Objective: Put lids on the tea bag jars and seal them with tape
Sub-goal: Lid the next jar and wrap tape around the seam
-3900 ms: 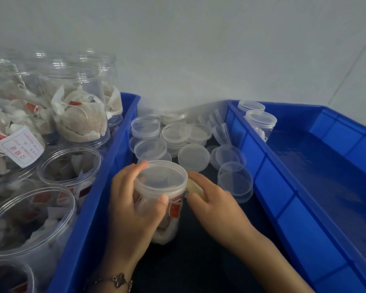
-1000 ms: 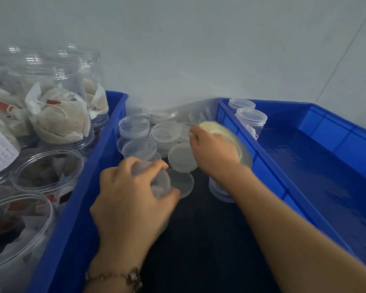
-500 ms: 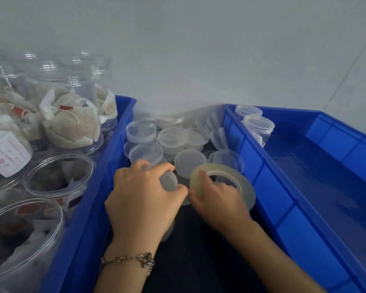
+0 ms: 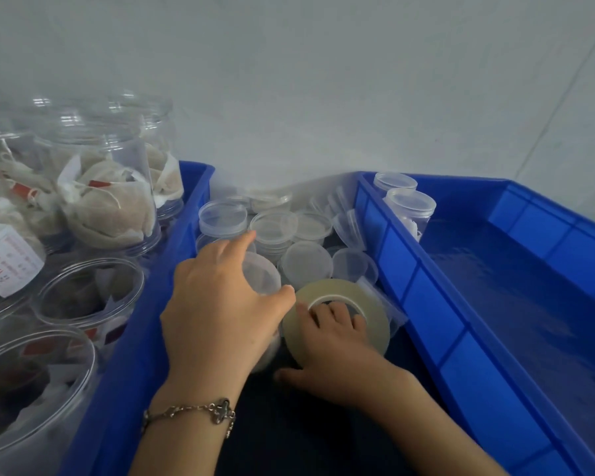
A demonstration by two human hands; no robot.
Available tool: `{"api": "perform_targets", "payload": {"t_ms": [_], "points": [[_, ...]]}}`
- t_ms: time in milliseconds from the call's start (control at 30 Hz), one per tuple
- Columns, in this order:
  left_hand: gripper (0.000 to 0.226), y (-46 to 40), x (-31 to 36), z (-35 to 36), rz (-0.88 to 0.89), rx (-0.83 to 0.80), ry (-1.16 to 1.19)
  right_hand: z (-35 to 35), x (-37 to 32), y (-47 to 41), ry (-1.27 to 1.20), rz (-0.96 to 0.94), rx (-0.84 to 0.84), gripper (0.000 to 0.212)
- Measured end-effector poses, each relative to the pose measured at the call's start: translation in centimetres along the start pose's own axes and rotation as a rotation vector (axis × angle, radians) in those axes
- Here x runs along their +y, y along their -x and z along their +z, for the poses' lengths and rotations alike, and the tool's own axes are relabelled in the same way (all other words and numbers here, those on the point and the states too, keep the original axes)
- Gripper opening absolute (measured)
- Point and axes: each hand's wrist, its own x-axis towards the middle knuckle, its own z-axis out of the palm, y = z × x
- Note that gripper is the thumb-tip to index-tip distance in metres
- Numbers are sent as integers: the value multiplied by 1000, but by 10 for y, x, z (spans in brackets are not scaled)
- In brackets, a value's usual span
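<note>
Between the two blue crates, the left hand (image 4: pixel 217 314) is wrapped around a lidded tea bag jar (image 4: pixel 260 278) standing on the dark surface. The right hand (image 4: pixel 337 359) grips a tape roll (image 4: pixel 340 293), fingers hooked through its core, pressed just beside the jar. Loose clear lids (image 4: pixel 306 259) are heaped just beyond.

A clear plastic jar (image 4: pixel 260 280) with tea bags inside is standing in the middle, its clear lid on top, with the left hand (image 4: pixel 217 314) curling round it from above. Just right of it, a pale, translucent roll of tape (image 4: pixel 337 314) is lying tilted against the jar, the right hand (image 4: pixel 337 352) holding it with fingers hooked into its core. Loose clear lids (image 4: pixel 272 228) are lying stacked and scattered just beyond. Open jars of tea bags (image 4: pixel 93 293) are crowding the left side, and two lidded jars (image 4: pixel 409 207) are standing far right.
</note>
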Motion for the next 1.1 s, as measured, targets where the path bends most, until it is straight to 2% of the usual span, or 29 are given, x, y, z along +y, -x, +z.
{"api": "perform_targets", "payload": {"t_ms": [67, 100, 133, 200, 267, 333, 400, 500, 567, 633, 700, 767, 833, 933, 1000, 1067, 1100], "points": [[74, 0, 8, 0, 45, 11, 13, -14, -9, 6, -402, -110, 24, 116], [74, 0, 14, -1, 79, 22, 17, -20, -17, 10, -651, -200, 99, 115], [76, 0, 19, -2, 112, 37, 31, -24, -21, 13, -835, -265, 213, 104], [84, -2, 33, -5, 158, 74, 153, -31, -23, 18, -965, -237, 448, 76], [82, -8, 48, -7, 137, 74, 435, -44, -21, 22, -970, -128, 607, 74], [62, -19, 60, -5, 69, 81, 630, -60, -11, 22, -1005, -29, 758, 83], [45, -30, 69, -1, 65, 79, 619, -79, -4, 23, -989, 38, 872, 76], [42, -38, 81, 7, 90, 16, 626, -101, 3, 22, -898, 132, 960, 60], [45, -42, 90, 14, 85, -54, 734, -109, 15, 20, -851, 189, 993, 67], [38, -45, 102, 23, 110, -88, 805, -116, 33, 16, -792, 244, 1008, 93], [26, -48, 115, 34, 169, -89, 760, -122, 53, 13, -790, 269, 1033, 110], [24, -51, 127, 43, 217, -138, 765, -125, 72, 15, -771, 302, 1074, 102], [34, -54, 136, 52, 290, -243, 762, -122, 90, 17, -749, 337, 1119, 91], [57, -52, 139, 70, 409, -442, 531, -111, 114, 17, -725, 353, 1145, 82], [66, -48, 137, 82, 425, -515, 342, -101, 124, 16, -689, 368, 1108, 92], [68, -46, 133, 92, 444, -547, 259, -92, 133, 14, -722, 402, 1059, 101], [66, -44, 132, 97, 455, -555, 240, -88, 137, 14, -756, 410, 1038, 99]]}}
